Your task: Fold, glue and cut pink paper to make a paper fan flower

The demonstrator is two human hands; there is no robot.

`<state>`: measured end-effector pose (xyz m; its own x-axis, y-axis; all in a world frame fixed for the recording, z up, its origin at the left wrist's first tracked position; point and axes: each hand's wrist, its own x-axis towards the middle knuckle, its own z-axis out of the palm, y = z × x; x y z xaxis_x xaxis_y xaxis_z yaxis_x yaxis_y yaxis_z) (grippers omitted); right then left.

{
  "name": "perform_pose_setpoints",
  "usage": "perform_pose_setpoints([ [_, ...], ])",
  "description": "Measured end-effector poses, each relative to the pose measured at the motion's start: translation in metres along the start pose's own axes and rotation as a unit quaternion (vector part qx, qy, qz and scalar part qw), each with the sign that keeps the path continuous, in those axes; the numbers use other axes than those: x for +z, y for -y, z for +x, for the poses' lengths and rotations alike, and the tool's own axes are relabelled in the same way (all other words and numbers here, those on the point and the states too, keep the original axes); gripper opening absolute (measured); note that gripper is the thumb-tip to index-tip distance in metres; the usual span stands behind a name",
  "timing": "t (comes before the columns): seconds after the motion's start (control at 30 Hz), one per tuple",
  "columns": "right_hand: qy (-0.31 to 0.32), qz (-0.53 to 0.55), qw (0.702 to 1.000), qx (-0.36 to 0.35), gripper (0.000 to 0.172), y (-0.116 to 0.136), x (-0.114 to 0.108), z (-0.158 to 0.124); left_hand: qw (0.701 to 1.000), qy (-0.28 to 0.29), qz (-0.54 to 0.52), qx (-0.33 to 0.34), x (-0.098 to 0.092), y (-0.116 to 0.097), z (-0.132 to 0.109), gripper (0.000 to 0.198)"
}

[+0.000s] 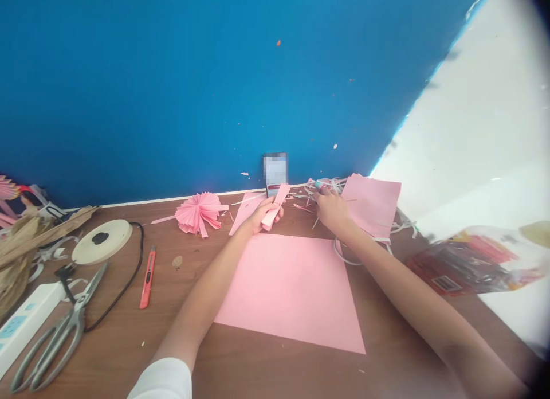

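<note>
My left hand (265, 214) is closed round a folded strip of pink paper (275, 208), narrow at its middle and tilted up to the right. Among the paper scraps by the wall, my right hand (332, 207) has its fingers bent together at a small blue-tipped object (318, 184); what they grip is hard to make out. A large pink sheet (292, 290) lies flat below both hands. Right of my right hand are more pink sheets (373, 204). On the left sits a pleated pink paper rosette (200, 212).
A phone (275, 172) leans on the blue wall. Left on the table are a red utility knife (148, 277), grey scissors (64, 336), a round cream device (102, 242) with a black cord and a white power strip (28, 324). A clear plastic packet (464, 264) lies right.
</note>
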<state>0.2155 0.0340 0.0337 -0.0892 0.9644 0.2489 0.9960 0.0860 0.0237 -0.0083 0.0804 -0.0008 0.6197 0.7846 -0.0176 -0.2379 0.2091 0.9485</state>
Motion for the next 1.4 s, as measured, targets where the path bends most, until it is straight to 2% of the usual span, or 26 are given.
perform_pose_setpoints([
  [0.13,0.085,0.009,0.996,0.021,0.037,-0.001,-0.007,0.002,0.999,0.006,-0.04,0.016,-0.001,-0.001,0.0,0.048],
  [0.27,0.118,-0.036,0.992,0.035,0.034,-0.008,-0.028,-0.002,0.999,0.009,-0.05,0.014,0.0,-0.002,-0.001,0.056],
  [0.3,0.154,-0.048,0.987,0.025,0.033,-0.01,-0.034,-0.003,0.999,0.004,-0.049,0.013,0.0,-0.002,-0.001,0.057],
  [0.37,0.276,-0.064,0.959,0.018,0.031,-0.012,-0.043,-0.006,0.999,-0.007,-0.048,0.012,-0.001,-0.001,-0.001,0.058],
  [0.47,0.344,-0.061,0.937,0.004,0.027,-0.012,-0.047,-0.006,0.998,-0.016,-0.068,0.013,-0.003,-0.001,-0.002,0.058],
  [0.57,0.376,-0.045,0.925,-0.004,0.019,-0.012,-0.042,-0.004,0.995,-0.025,-0.091,0.01,-0.005,-0.001,-0.001,0.056],
  [0.73,0.345,0.022,0.938,-0.032,0.026,-0.025,-0.037,-0.003,0.994,-0.049,-0.096,0.018,-0.002,-0.002,0.0,0.049],
  [0.9,0.329,0.07,0.94,-0.05,0.024,-0.034,-0.032,-0.003,0.994,-0.057,-0.094,0.01,0.001,-0.004,0.0,0.041],
  [1.07,0.329,0.124,0.931,-0.099,0.011,-0.032,-0.032,0.002,0.995,-0.057,-0.079,0.021,0.004,-0.006,-0.002,0.039],
  [1.2,0.227,0.139,0.956,-0.125,0.008,-0.027,-0.048,0.002,0.997,-0.046,-0.054,0.018,0.007,-0.006,-0.004,0.044],
  [1.3,0.177,0.152,0.969,-0.078,0.011,-0.016,-0.059,0.0,0.997,-0.045,-0.053,0.016,0.009,-0.006,-0.005,0.044],
  [1.4,0.11,0.19,0.974,-0.053,0.015,-0.004,-0.058,0.0,0.997,-0.045,-0.067,0.019,0.01,-0.006,-0.005,0.044],
])
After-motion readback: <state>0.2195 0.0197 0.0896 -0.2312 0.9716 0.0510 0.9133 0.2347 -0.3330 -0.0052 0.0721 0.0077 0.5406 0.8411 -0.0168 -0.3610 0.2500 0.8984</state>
